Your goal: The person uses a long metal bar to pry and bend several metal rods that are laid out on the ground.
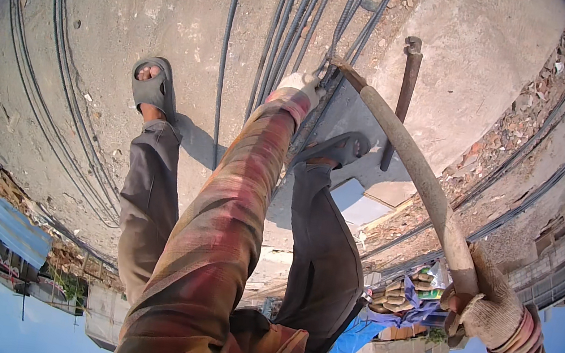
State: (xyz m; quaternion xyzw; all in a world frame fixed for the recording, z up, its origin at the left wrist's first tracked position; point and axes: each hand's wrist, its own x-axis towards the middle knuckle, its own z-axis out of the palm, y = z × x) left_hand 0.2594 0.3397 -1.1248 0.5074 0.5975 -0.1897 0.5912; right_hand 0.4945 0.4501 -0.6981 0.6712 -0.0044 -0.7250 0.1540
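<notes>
My left hand (301, 87), in a pale work glove, reaches down to the ground and is closed on a steel rebar rod. Its fingertips are partly hidden. At the lower right my right hand (492, 316), also gloved, grips the thick end of a long pale-handled bar (424, 165). The bar's thin brown far end meets the rebar just beyond my left hand; whether it hooks a rod I cannot tell. Several ribbed rebar rods (291, 32) run away from me past my left hand. Beside the bar lies a rusty metal bar (405, 96) with a notched head.
More rebar bundles (64, 71) lie at the left, and others (540, 187) at the right. Broken brick rubble (517, 124) lines the right side. My sandaled feet (155, 88) stand apart on dusty concrete. A pale flat panel (359, 201) lies by my right foot.
</notes>
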